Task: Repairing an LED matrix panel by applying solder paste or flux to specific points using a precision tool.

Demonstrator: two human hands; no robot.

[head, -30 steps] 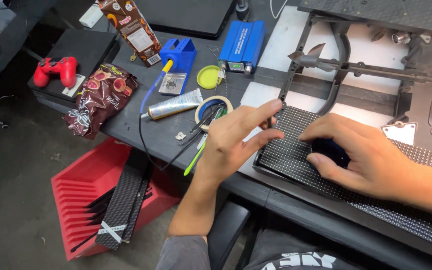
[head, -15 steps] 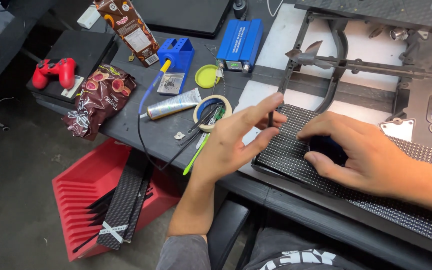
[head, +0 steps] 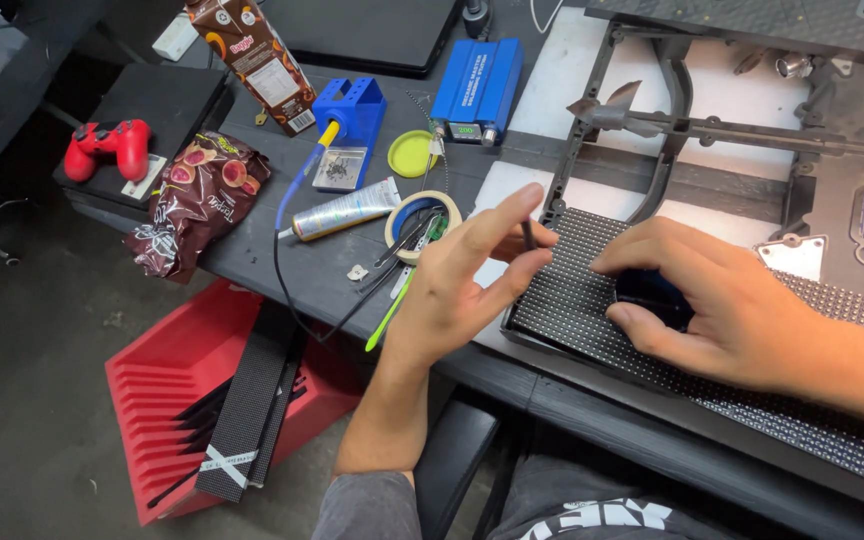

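Bench is pretty cluttered. Up top left there's a brown drink carton (head: 257, 62) lying at a tilt with a white label panel on its side. Below it sits a crumpled dark-red snack bag (head: 195, 200) with round biscuit pictures on it, right at the table edge. Next to the carton is a blue soldering stand (head: 349, 125), then a blue metal box (head: 478, 88) with a small display on its near end. A silvery tube (head: 345, 210) lies flat beside a tape roll (head: 422, 216), and a yellow lid (head: 411, 153) is just above that. Red game controller (head: 106, 147) sits off to the far left on a black case.

The dotted black LED panel (head: 592, 290) lies flat at the near edge of the table. The right hand (head: 727, 300) rests on it, fingers curled down around a small dark thing I can't make out. The left hand (head: 467, 275) hovers at the panel's left corner, thumb and forefinger pinching a thin dark stick (head: 528, 234), the other fingers spread.

Compared to half a second ago, the left hand looks a touch higher and the pinch is tighter; the right hand hasn't budged.
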